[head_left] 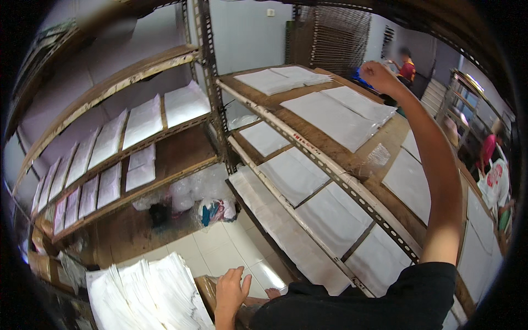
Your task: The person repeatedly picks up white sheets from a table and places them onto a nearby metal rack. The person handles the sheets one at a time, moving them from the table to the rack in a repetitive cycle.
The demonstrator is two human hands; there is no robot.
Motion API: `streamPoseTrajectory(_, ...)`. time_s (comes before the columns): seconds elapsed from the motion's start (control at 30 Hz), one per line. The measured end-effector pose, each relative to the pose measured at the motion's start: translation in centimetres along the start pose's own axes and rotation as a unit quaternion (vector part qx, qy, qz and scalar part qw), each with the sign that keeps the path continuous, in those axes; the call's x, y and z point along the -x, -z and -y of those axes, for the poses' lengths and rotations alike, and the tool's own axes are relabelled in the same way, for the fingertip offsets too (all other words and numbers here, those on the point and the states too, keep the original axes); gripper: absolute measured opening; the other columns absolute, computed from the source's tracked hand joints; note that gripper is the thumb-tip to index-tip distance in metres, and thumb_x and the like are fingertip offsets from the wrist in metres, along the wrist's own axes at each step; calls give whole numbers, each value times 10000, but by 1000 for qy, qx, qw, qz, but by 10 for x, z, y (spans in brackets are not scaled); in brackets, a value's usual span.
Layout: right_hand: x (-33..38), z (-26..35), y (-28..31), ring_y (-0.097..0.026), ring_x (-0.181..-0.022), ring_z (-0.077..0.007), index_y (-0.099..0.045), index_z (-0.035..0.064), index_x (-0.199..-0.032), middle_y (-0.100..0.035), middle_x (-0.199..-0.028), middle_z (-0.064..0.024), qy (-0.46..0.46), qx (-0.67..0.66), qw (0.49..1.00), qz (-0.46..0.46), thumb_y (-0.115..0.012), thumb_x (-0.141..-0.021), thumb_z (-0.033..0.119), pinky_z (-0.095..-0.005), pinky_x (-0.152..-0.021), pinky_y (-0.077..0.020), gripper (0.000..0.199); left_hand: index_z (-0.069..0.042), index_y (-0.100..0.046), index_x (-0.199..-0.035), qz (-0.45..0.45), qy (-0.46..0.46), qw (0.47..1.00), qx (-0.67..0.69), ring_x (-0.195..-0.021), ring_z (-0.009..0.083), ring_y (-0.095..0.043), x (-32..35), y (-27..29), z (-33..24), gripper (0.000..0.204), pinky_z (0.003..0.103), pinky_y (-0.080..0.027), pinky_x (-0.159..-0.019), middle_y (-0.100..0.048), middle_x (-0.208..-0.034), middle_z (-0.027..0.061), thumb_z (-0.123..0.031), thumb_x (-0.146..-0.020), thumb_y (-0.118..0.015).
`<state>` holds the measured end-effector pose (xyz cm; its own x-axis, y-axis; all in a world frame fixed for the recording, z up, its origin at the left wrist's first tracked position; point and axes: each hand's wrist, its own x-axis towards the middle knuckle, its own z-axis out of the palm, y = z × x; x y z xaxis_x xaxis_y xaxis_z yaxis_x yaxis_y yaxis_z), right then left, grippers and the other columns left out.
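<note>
My right arm is stretched up and forward over the rack on the right. At its end my right hand [379, 76] is raised with its fingers curled in and nothing visible in them; a dark band is on the wrist. Below and left of it, a flat pile of white sheets [335, 113] lies on the wooden top shelf [258, 99]. Low in front of me, my left hand [232, 289] is open, thumb apart from the fingers, holding nothing. Just left of it stands a thick, uneven stack of white sheets [146, 294].
A second rack [110, 77] on the left holds several white piles. Clear plastic bags [190, 187] and cloth lie beneath it on the tiled floor [206, 245]. Metal shelf edges [330, 170] run along my right. Two people [407, 69] are in the background.
</note>
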<state>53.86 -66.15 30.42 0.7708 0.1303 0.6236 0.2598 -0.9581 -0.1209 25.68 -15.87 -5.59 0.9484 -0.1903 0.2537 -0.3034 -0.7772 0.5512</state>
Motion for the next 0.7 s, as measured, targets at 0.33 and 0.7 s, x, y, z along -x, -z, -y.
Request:
streamPoseTrajectory(0.33, 58, 376, -33, -629, -705, -312, -624, 4, -1074, -611, -841, -165, 462, -79, 861, 197, -690, -850, 88, -413, -662, -497, 249, -44, -632, -1059, -33, 12, 999, 16, -841, 329, -655, 32, 12, -7, 263, 448, -514, -780, -630, -917, 131, -266, -920, -650)
streamPoseTrajectory(0.7, 148, 517, -192, -518, -656, -93, -621, 47, -1209, -546, -785, 10, 306, -556, 677, 372, -649, -931, 150, -255, -582, -429, 298, -58, -617, -986, -224, 287, 930, -49, -844, 311, -653, 187, 47, 8, 213, 430, -518, -805, -625, -904, 114, -267, -940, -617)
